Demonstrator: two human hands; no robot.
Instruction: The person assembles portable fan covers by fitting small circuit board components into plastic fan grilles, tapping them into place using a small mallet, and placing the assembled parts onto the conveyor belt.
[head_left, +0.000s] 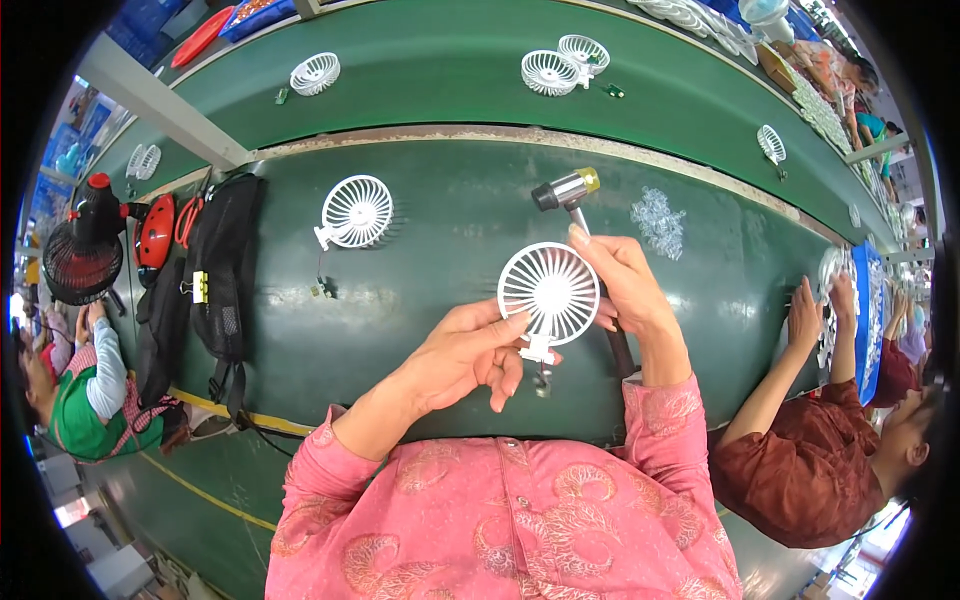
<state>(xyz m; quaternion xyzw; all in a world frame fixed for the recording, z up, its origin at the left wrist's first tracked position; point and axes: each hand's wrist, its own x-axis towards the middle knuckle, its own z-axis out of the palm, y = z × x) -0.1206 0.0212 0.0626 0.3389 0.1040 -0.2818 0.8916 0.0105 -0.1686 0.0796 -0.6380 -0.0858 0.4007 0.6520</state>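
- Right now both hands meet on a white fan grille point(548, 290), a round slotted disc with a small stem at its lower edge, held above the green bench point(420, 290)
- Left hand point(462, 352) closes on the disc from its lower left, thumb tip pressed on the rim and fingers curled underneath near the stem; the clamp looks firm
- Right hand point(628, 285) closes on the opposite rim, forefinger stretched up along the edge; it also traps the dark handle of a small hammer point(570, 195), whose metal head with a yellow cap lies just beyond the fingertips
- To do this well, I judge the left thumb should keep the disc from turning while the right hand works the rim, with pressure on the outer ring and not on the thin spokes, which look easy to bend
- Keeping the stem pointed toward the body would leave the face in plain sight
- Beyond the grip, to the left, a second white grille point(355, 212) lies flat on the bench; to the right, a heap of small clear parts point(660, 220)
- Far right of the grip, a co-worker's hand point(805, 315) handles white parts
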